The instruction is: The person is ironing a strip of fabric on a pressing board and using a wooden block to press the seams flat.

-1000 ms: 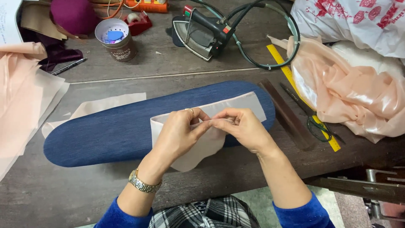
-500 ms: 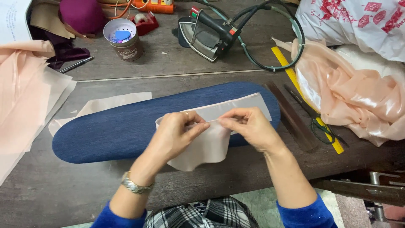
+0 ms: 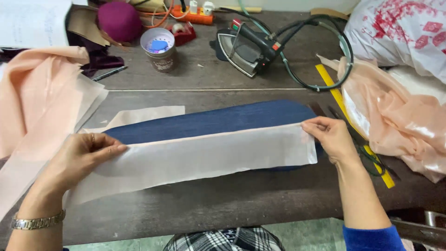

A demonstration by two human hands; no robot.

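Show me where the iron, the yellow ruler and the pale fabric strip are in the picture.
iron [image 3: 244, 53]: head view, on its metal soleplate.
yellow ruler [image 3: 331, 86]: head view, on its upper part, near the cord.
pale fabric strip [image 3: 204, 155]: head view, on its middle, between the two hands.

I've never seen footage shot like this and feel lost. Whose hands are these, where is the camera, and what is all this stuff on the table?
The camera sits on a person's head and looks down, so both hands are that person's own. There is no machine. The left hand, with a metal wristwatch, and the right hand each pinch one end of a long pale translucent fabric strip, stretched flat over a dark blue padded pressing board. This lies on a dark wooden table. Farther back rest a black-handled electric iron with its looped cord, and a small round tin. Peach satin cloth lies heaped at the left, more at the right beside a yellow ruler.
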